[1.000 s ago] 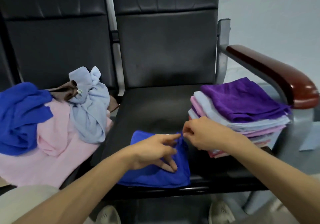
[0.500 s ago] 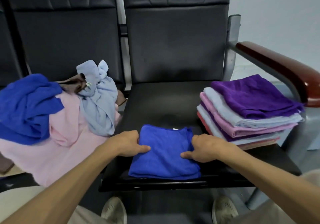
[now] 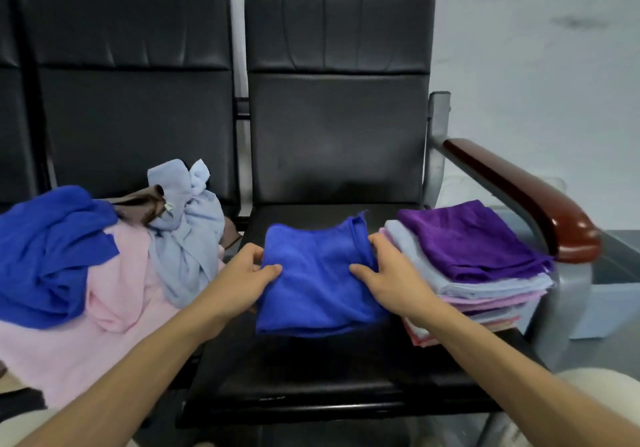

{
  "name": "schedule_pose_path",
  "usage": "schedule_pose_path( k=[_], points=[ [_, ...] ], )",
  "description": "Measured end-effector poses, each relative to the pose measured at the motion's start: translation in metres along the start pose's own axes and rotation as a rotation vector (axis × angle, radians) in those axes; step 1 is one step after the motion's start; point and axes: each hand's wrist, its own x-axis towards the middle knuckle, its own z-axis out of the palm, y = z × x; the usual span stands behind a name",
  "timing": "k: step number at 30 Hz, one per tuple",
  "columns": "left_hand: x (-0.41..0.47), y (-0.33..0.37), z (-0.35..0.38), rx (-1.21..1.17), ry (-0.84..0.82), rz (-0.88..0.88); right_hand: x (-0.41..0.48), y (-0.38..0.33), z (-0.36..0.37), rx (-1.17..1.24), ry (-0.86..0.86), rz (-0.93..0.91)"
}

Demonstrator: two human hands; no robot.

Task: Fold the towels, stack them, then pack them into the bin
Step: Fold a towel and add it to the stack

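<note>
You hold the folded blue towel (image 3: pixel 318 280) over the middle of the black seat (image 3: pixel 311 377), one of your hands on each side of it. Your left hand (image 3: pixel 247 273) grips the towel's left edge, with the thumb lying on top of the cloth and the fingers curled round the side. Your right hand (image 3: pixel 388 273) pinches the right edge the same way, thumb on top and fingers wrapped at the raised far corner. The towel's near edge throws a shadow on the seat, but I cannot tell whether the cloth is fully off the cushion.

On the right part of the seat sits the stack of folded towels (image 3: pixel 485 294), just beside your right hand. A purple towel (image 3: pixel 464 239) lies on top, with pale blue, pink and reddish layers under it.

Left of the seat, on the neighbouring cushion, is the unfolded heap. It holds a crumpled blue towel (image 3: pixel 52 252), a pink towel (image 3: pixel 114 301) spread beneath it, a twisted light blue towel (image 3: pixel 187 232) and a brown cloth (image 3: pixel 138 201) behind it.

A brown armrest (image 3: pixel 519 197) runs along the seat's right side. Beyond the armrest, lower than the seat, stands a pale blue bin (image 3: pixel 606 294), partly hidden.
</note>
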Motion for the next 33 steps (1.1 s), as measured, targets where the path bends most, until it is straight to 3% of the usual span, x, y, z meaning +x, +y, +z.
schedule_pose_path(
  k=[3, 11, 17, 20, 24, 27, 33],
  points=[
    [0.003, 0.032, 0.022, -0.012, 0.004, 0.102, 0.008, -0.009, -0.05, -0.104, 0.093, -0.093],
    [0.038, 0.126, 0.133, -0.022, -0.088, 0.276, 0.026, 0.014, -0.198, -0.41, 0.211, -0.022],
    [0.067, 0.12, 0.187, 0.112, -0.161, 0.172, 0.031, 0.062, -0.19, -0.699, 0.07, 0.058],
    [0.069, 0.108, 0.196, 0.187, -0.215, 0.078, 0.036, 0.082, -0.167, -0.987, -0.048, 0.029],
    [0.062, 0.108, 0.184, 0.147, -0.271, 0.018, 0.034, 0.08, -0.16, -1.121, 0.047, -0.012],
    [0.051, 0.108, 0.152, 0.059, -0.29, 0.049, 0.029, 0.059, -0.16, -1.279, 0.146, -0.146],
    [0.04, 0.06, 0.041, 0.018, -0.123, 0.129, 0.032, -0.007, -0.105, -1.116, 0.056, -0.364]
  ],
)
